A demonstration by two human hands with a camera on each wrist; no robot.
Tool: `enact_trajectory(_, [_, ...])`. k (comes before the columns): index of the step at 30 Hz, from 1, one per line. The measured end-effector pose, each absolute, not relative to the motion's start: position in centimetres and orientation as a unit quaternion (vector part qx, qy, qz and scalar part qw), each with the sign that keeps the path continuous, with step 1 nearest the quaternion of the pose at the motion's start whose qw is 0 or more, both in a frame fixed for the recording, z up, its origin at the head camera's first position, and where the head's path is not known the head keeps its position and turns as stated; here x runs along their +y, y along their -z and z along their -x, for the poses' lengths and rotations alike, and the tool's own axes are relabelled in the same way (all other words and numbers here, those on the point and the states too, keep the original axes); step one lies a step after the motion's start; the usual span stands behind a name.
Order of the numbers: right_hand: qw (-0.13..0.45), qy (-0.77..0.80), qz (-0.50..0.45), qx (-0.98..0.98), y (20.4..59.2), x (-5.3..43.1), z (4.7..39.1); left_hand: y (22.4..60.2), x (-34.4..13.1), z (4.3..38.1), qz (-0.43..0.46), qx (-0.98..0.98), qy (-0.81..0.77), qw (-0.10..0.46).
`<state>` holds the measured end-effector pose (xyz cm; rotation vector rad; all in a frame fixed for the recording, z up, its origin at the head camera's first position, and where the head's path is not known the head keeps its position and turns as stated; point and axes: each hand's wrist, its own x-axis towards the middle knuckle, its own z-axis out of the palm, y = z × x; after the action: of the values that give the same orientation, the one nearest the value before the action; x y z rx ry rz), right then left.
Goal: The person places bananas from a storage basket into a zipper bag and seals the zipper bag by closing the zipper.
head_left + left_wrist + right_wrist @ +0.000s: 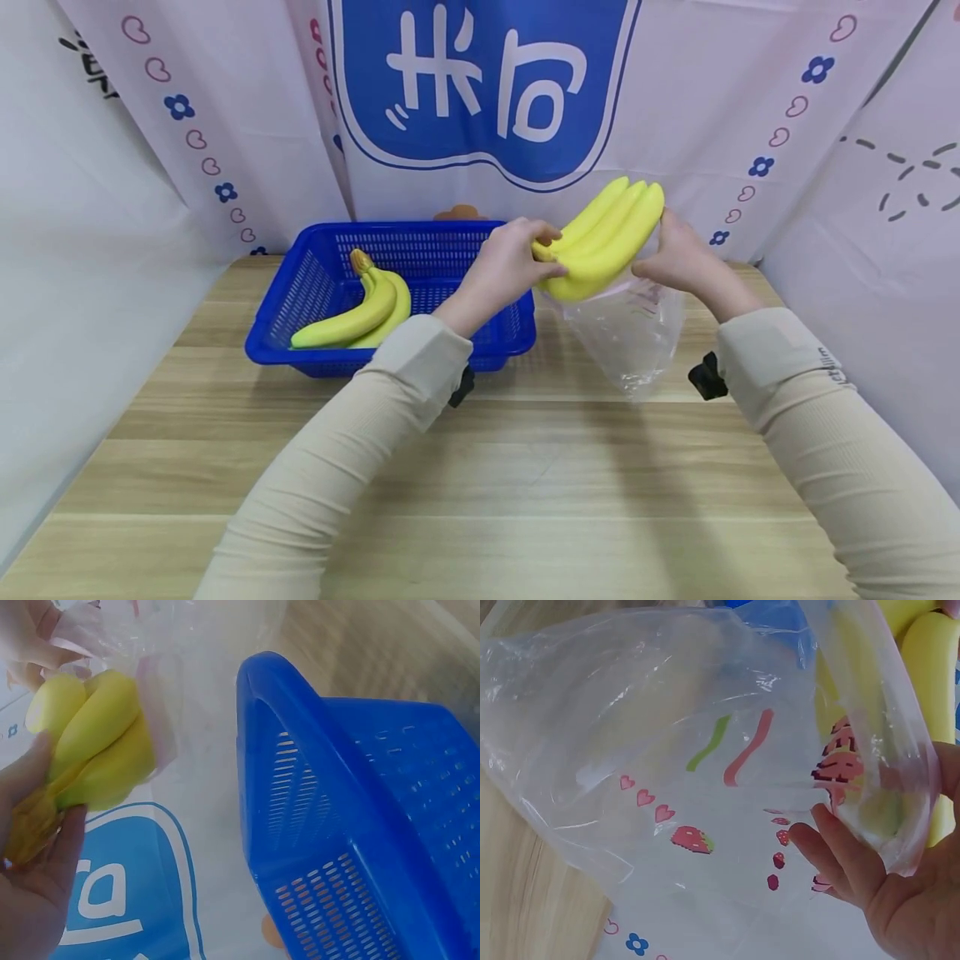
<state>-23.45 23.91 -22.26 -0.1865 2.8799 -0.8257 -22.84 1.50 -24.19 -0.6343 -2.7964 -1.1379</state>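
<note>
A bunch of yellow bananas [600, 237] is held up over the back right of the table, tips pointing up and right. My left hand [506, 262] grips it at the stem end, which the left wrist view shows between thumb and fingers [69, 844]. Below the bunch hangs a clear plastic bag [630, 333] with a pink edge and printed strawberries and hearts. My right hand [678, 258] holds the bag by its mouth edge. In the right wrist view, part of the bunch shows through the bag [667, 735], at the mouth.
A blue plastic basket [522, 325] stands at the back left, just left of the bag. More bananas [345, 321] lie in it. A printed cloth [675, 108] hangs behind the wooden table [510, 492].
</note>
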Motion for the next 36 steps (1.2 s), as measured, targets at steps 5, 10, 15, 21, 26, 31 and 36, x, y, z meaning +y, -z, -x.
enact_trajectory(5, [0.068, 0.284, 0.054, 0.955, 22.29, 24.02, 23.47, 24.58, 1.38, 23.04, 0.158, -0.882, 0.441, 0.055])
enact_trajectory(10, [0.064, 0.289, 0.049, 0.954, 22.29, 23.95, 23.40, 24.94, 1.50, 23.03, 0.143, -0.873, 0.465, 0.027])
enact_trajectory(15, [0.065, 0.291, 0.030, 0.954, 22.29, 23.75, 23.23, 24.99, 1.66, 22.86, 0.171, -0.865, 0.471, 0.010])
enact_trajectory(21, [0.057, 0.302, 0.021, 0.951, 22.33, 23.89, 23.04, 24.94, 1.61, 22.59, 0.206, -0.877, 0.433, 0.012])
enact_trajectory(26, [0.058, 0.296, 0.011, 0.953, 22.40, 23.94, 23.12, 24.89, 1.58, 22.42, 0.228, -0.892, 0.391, 0.012])
enact_trajectory(31, [0.058, 0.287, 0.010, 0.956, 22.44, 24.12, 23.20, 24.97, 1.47, 22.39, 0.239, -0.891, 0.385, 0.023])
enact_trajectory(36, [0.063, 0.282, 0.004, 0.957, 22.49, 24.46, 23.18, 25.06, 1.29, 22.46, 0.247, -0.881, 0.403, 0.031])
